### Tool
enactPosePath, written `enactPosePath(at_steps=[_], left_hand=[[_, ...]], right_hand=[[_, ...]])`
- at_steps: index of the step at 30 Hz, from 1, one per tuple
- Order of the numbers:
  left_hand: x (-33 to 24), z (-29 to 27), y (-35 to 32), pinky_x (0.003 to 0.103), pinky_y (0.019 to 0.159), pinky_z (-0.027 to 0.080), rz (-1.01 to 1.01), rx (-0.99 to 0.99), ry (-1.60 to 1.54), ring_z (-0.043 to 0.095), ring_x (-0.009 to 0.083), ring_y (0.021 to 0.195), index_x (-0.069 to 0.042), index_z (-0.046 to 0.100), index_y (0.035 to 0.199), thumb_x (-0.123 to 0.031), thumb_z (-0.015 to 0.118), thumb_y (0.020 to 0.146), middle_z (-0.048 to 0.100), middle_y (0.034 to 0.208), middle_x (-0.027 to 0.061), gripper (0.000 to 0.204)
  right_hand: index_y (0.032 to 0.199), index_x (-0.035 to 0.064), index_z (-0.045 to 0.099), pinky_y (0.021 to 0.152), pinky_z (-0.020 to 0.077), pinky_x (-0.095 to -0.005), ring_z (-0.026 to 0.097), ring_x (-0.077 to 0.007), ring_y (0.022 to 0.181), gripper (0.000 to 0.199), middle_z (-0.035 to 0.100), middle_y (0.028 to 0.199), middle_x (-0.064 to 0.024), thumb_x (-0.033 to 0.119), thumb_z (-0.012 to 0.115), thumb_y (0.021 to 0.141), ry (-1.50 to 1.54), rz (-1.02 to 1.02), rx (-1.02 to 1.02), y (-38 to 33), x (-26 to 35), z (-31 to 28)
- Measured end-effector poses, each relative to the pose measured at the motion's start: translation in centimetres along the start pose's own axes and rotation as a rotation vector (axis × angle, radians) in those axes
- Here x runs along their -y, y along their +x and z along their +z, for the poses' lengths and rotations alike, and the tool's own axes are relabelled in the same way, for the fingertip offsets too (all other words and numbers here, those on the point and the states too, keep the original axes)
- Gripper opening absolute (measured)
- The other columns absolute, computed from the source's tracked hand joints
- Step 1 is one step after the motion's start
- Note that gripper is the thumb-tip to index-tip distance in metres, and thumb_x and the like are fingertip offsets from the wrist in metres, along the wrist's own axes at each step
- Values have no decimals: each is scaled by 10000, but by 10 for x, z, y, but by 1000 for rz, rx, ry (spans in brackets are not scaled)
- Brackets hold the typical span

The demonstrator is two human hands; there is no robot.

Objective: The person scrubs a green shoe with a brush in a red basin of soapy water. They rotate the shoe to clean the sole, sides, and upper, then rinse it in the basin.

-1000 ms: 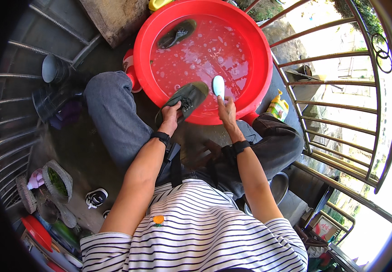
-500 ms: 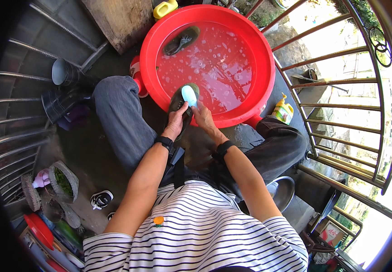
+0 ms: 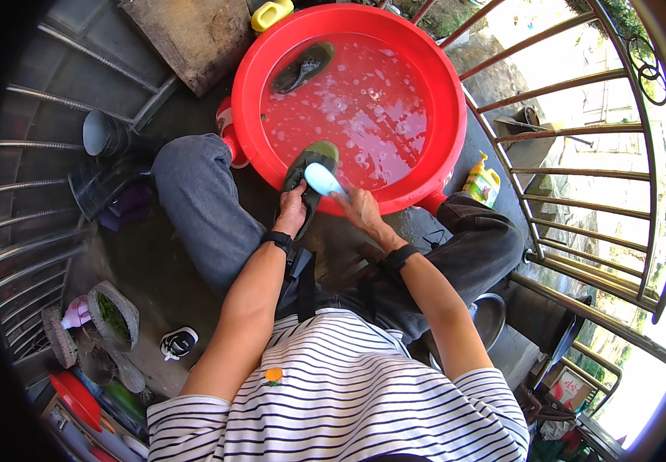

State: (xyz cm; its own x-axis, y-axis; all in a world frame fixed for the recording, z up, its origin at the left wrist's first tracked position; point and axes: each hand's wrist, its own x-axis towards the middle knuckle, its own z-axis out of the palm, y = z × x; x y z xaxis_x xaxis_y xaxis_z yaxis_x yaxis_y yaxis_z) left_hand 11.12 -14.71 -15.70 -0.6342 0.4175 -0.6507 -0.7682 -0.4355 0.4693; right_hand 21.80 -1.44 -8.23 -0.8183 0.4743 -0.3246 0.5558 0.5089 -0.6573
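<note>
My left hand (image 3: 293, 209) is closed around a dark olive-green shoe (image 3: 323, 153), held at the near rim of a large red basin (image 3: 450, 138). In my right hand (image 3: 363, 209) is a light-blue brush (image 3: 321, 179), gripped by its handle end. The brush head lies over the shoe's right side; its bristles are hidden from above. Soapy water with scattered suds fills the basin. A second dark green shoe (image 3: 302, 68) sits in that water at the far left, partly under the surface.
Metal railings (image 3: 579, 171) curve along the right. A yellow pump bottle (image 3: 481, 183) stands beside the basin, and a yellow jug (image 3: 272, 14) behind it. Dark rubber boots (image 3: 100, 179) lie at left. A black-and-white shoe (image 3: 179, 343) and a stone planter (image 3: 113, 316) are lower left.
My right hand has moved slightly right and down, and the brush now tilts across the shoe's side rather than lying over its toe. My left hand still grips the shoe.
</note>
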Motion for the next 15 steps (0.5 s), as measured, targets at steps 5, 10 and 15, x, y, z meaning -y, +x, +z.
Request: enactPosePath(at_steps=[5, 10, 15], left_hand=[[1, -3, 3, 371, 829, 511, -10, -14, 14, 612, 214, 926, -14, 584, 1105, -35, 611, 857, 627, 1038, 73, 250], [2, 0, 4, 384, 852, 509, -3, -11, 107, 598, 215, 971, -36, 577, 1142, -1, 585, 864, 616, 1085, 66, 280], [1, 0, 2, 376, 841, 515, 1, 51, 111, 590, 204, 983, -43, 570, 1156, 15, 595, 851, 608, 1095, 65, 311]], right_hand=[[942, 53, 624, 646, 483, -493, 625, -399, 755, 444, 638, 760, -221, 482, 557, 849, -160, -27, 81, 8, -8, -7], [952, 36, 603, 623, 489, -494, 629, -393, 727, 447, 640, 732, -203, 470, 555, 852, -325, -34, 6, 27, -14, -12], [929, 45, 602, 623, 479, -504, 614, -419, 688, 434, 613, 682, -226, 470, 540, 868, -238, -80, 149, 26, -11, -12]])
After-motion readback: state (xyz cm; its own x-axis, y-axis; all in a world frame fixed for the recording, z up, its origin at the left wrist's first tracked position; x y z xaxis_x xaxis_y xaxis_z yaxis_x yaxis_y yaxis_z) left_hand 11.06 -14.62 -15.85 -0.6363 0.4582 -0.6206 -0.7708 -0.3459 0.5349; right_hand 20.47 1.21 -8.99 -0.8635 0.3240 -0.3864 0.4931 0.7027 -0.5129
